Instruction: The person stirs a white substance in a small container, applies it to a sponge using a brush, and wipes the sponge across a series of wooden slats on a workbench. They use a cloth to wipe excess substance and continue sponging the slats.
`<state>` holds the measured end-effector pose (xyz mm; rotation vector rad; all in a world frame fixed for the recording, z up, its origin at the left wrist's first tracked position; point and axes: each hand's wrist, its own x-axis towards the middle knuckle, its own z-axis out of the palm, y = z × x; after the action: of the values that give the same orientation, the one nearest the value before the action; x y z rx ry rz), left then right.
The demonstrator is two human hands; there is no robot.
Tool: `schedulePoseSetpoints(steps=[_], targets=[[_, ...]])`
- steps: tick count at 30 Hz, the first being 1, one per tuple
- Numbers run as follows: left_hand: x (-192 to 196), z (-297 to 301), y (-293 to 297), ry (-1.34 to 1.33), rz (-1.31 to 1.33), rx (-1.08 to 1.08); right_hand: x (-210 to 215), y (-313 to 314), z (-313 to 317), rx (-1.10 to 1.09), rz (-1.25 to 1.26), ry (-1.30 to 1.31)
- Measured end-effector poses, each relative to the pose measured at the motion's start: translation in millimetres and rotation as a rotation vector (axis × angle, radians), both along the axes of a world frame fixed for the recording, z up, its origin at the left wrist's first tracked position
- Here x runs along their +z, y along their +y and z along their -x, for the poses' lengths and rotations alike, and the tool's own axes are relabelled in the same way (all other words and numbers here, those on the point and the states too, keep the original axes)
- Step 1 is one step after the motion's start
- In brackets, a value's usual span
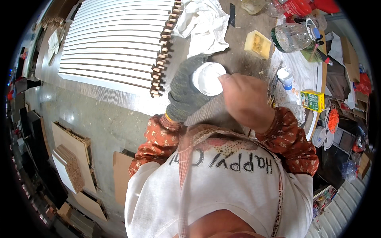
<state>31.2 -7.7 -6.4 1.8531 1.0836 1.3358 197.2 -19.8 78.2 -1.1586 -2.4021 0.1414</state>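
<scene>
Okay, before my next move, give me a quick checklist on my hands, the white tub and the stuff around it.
1. Tub held: ok, the left hand has it from the left side.
2. Tub open: ok, no lid covers it, and white contents show.
3. Both hands gloved: not ok, the left is gloved but the right hand is bare.
4. Tool in the right hand: cannot tell, the fingers hide whatever they may hold at the rim.
5. Cloth out on the table: ok, crumpled beyond the tub.
6. White strips lined up: ok, side by side to the left.
</scene>
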Motion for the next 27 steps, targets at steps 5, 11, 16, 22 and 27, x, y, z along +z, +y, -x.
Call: schedulePoseSetpoints(steps=[5, 11, 16, 22, 27], targets=[[0.9, -0.2, -0.7, 0.059, -0.072, 0.070, 3.0, -13.0, 8.3, 0.039, 0.001, 0.094], [2.1, 3.0, 0.7, 0.201, -0.162, 0.083, -5.1, 4.0, 2.8, 0.079, 0.051, 0.109], [0.4, 5.2, -0.2, -0.005, 0.078, -0.003, -5.7, 4.3, 2.2, 0.138, 0.078, 0.155], [3.4, 1.4, -4.3, -0.254, 0.326, -0.153, -1.1, 5.9, -2.3, 0.133, 0.194, 0.210], [8.1, 7.0, 0.8, 0.155, 0.031, -0.067, 12.7, 13.3, -11.1, 0.131, 0.040, 0.085]])
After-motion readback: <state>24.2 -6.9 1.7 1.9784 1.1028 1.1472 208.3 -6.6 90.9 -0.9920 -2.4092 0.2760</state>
